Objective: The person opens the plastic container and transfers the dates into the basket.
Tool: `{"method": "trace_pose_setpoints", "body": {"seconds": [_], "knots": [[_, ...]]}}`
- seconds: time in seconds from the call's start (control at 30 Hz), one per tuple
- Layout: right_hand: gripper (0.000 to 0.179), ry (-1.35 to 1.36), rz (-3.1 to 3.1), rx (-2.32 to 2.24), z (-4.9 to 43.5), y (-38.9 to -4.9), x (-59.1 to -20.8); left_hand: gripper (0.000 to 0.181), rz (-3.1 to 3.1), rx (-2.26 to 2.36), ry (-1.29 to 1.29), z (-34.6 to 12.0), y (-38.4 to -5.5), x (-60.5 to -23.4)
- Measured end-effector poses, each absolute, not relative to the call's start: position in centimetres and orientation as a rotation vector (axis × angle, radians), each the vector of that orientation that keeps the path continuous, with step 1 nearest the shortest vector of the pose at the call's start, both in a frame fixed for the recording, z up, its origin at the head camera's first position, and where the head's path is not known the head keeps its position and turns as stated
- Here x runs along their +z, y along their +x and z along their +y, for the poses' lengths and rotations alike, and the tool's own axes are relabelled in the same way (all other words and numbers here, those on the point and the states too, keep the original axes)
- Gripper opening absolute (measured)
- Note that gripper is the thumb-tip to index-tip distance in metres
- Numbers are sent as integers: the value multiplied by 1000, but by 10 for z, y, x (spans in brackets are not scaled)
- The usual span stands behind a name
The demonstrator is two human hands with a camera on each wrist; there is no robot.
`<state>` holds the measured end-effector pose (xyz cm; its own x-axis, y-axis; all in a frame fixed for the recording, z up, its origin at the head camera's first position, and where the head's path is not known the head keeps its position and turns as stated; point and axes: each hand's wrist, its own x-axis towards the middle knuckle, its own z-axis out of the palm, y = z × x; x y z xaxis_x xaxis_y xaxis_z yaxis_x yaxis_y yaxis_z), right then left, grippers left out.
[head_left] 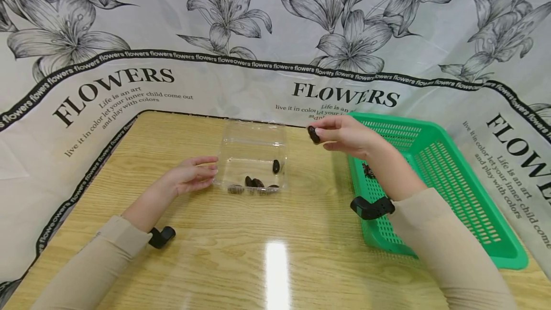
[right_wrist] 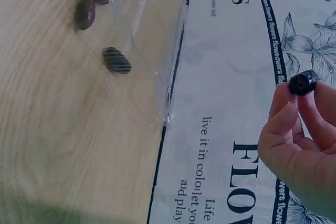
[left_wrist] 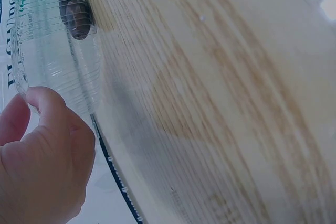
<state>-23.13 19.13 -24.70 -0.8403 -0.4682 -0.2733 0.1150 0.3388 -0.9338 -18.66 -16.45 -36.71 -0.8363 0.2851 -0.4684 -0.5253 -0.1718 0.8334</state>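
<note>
flowered cloth [head_left: 241, 8] backs the table [head_left: 224, 252]; head view alone shows dark bits [head_left: 368, 171] in the green basket [head_left: 510, 259]. left hand [head_left: 187, 177], loose-fingered, touches a clear box [head_left: 256, 143] of dark ovals [head_left: 276, 166]; right hand [head_left: 346, 135] pinches another [head_left: 314, 135] to its right.

- Wood-grain surface [head_left: 224, 252], yellowish and glossy, fills the middle and bottom of the frame.
- Bright streak of reflected light [head_left: 277, 276] at bottom centre.
- White cloth [head_left: 148, 18] across the top and both sides, printed with grey lilies [head_left: 350, 37], a black lettered band [head_left: 236, 61] and "FLOWERS" lettering [head_left: 346, 94].
</note>
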Motion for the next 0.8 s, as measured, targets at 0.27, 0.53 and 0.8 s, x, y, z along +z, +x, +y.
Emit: {"method": "trace_pose_setpoints", "body": {"seconds": [0.27, 0.53, 0.8], "knots": [[41, -267, 2098, -1561, 220, -229, -246, 60, 1574, 2052, -269, -165, -186, -367], [42, -258, 2165, -1490, 251, -227, -250, 60, 1574, 2049, -279, -165, -186, -367], [16, -201, 2127, -1595, 283, -226, -257, 60, 1565, 2059, -288, -164, -186, -366]]}}
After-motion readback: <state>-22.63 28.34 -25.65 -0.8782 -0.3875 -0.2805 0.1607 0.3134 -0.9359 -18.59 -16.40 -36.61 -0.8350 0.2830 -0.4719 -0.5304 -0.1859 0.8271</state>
